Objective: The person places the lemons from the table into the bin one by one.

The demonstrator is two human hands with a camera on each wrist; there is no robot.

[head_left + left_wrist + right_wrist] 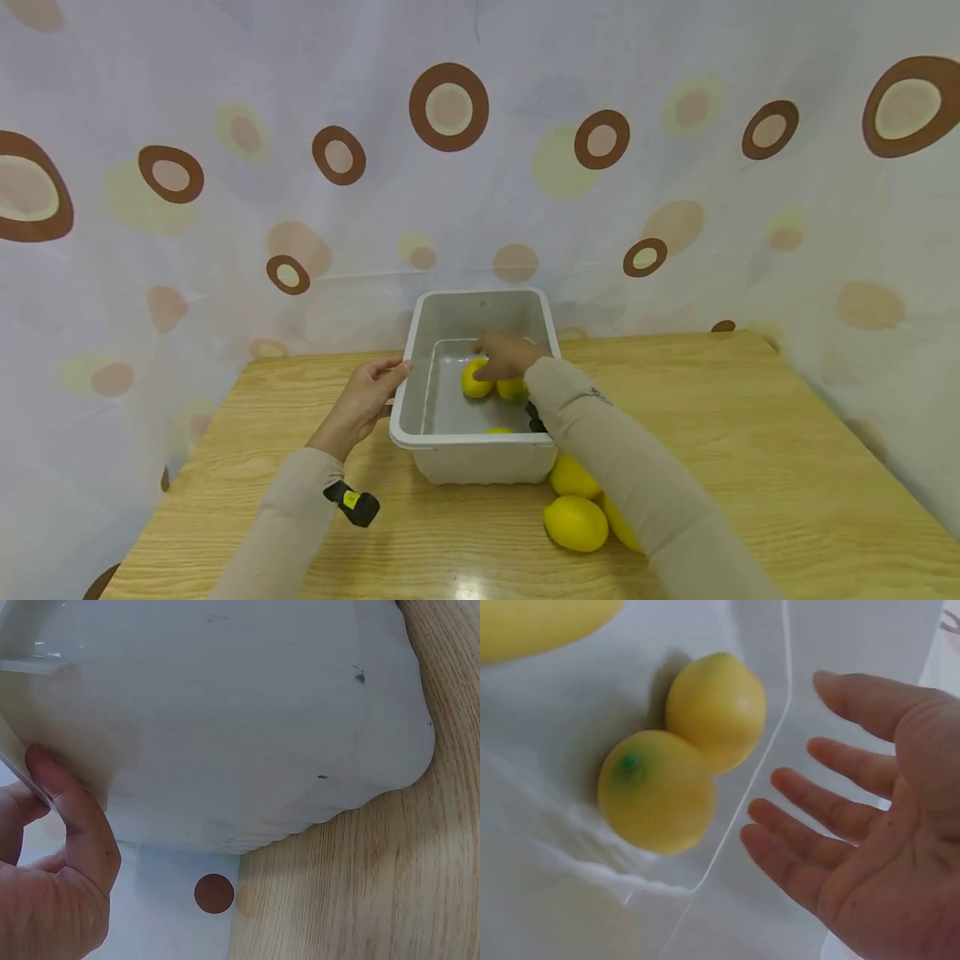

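A light grey plastic bin stands on the table, and my left hand grips its left rim. In the left wrist view, fingers curl over the rim against the bin's outer wall. My right hand is inside the bin, above two yellow lemons lying side by side. The right wrist view shows that hand with fingers spread, apart from the lemons and holding nothing. Part of another lemon shows nearer the bin's front; the front wall mostly hides it in the head view.
Several lemons lie on the table by the bin's front right corner, partly covered by the right sleeve. The wooden table reaches back to a patterned cloth hanging behind the bin.
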